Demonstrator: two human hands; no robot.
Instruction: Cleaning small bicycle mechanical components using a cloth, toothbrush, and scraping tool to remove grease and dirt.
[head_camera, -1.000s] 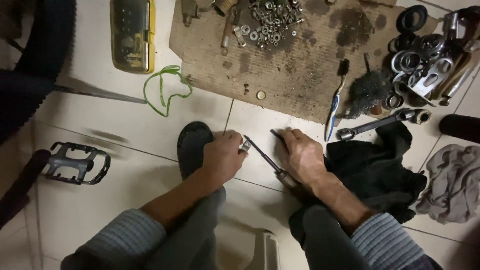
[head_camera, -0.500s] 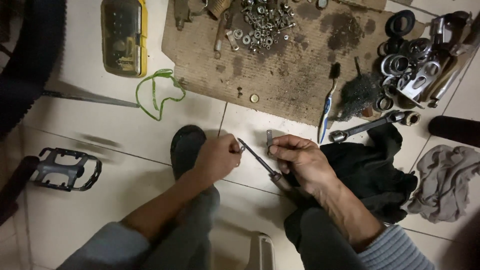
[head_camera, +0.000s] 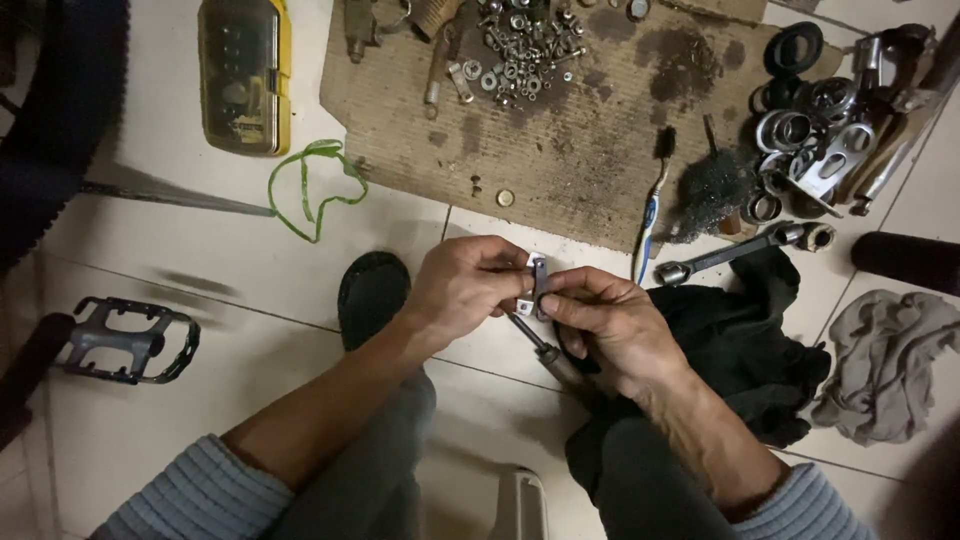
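My left hand (head_camera: 462, 288) and my right hand (head_camera: 612, 325) meet over the tiled floor, both pinching a small silver metal bracket (head_camera: 535, 283) between their fingertips. A thin screwdriver (head_camera: 540, 347) with a brown handle runs down under my right hand; its shaft points up toward the bracket. My knees in dark trousers frame the bottom of the view, and a dark shoe (head_camera: 370, 293) sits just left of my left hand.
A stained cardboard sheet (head_camera: 590, 150) carries a pile of nuts and bolts (head_camera: 520, 45), a toothbrush (head_camera: 652, 205), steel wool (head_camera: 712, 190) and metal rings (head_camera: 800, 125). Nearby lie a wrench (head_camera: 735, 252), black cloth (head_camera: 745, 345), grey rag (head_camera: 890, 365), bicycle pedal (head_camera: 125, 338), yellow case (head_camera: 243, 72), green cord (head_camera: 315, 185).
Both hands have risen and come closer together. The bracket is now held between both sets of fingertips, and the screwdriver sits more upright under my right hand.
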